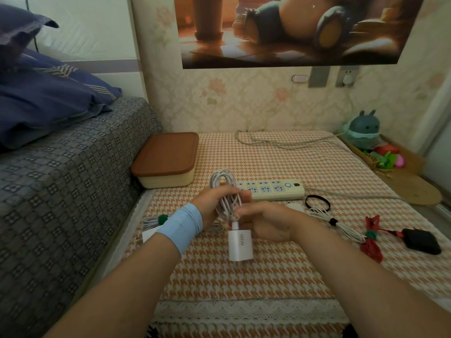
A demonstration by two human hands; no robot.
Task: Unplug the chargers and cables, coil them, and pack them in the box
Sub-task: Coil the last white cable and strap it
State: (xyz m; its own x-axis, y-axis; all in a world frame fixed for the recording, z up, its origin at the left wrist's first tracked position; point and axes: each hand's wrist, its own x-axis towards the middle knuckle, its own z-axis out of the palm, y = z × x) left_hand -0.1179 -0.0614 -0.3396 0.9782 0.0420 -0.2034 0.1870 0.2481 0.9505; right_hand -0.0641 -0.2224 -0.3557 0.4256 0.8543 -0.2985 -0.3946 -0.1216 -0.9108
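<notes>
In the head view, the left hand (214,203) was curled round a coiled white cable (223,181), held upright above the middle of the tabletop (244,276). The right hand (266,223) pinched the cable's lower end, where the white charger (238,245) hung. The lidded box (166,162) sat at the far left corner, the power strip (273,190) just beyond the hands, and a red cable (372,237) and black charger (422,241) lay near the right edge.

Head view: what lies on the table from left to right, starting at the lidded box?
lidded box, coiled white cable held by the left hand, power strip, black band, red cable, black charger
</notes>
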